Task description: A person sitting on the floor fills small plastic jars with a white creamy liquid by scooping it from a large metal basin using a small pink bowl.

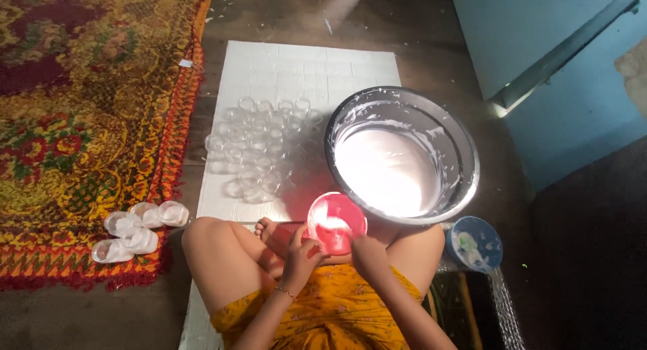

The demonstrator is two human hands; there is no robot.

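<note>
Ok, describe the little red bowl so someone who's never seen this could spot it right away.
Find the big metal basin of white liquid on the white mat. Just below its near rim, over the seated person's lap, both hands, left hand and right hand, hold a small round bowl. It is the only red thing there, smeared white inside, unlike the clear cups beside it.

Beyond both hands, the big round metal basin (465, 154) gleams; nearer, the small red plastic bowl (336, 223) looks glossy.

left grip (301, 253): my fingers curled, closed, thumb up, bangle on wrist
right grip (367, 254): closed, knuckles up, level with the left
arms: both forearms angled inward, grips near each other above my lap
</note>
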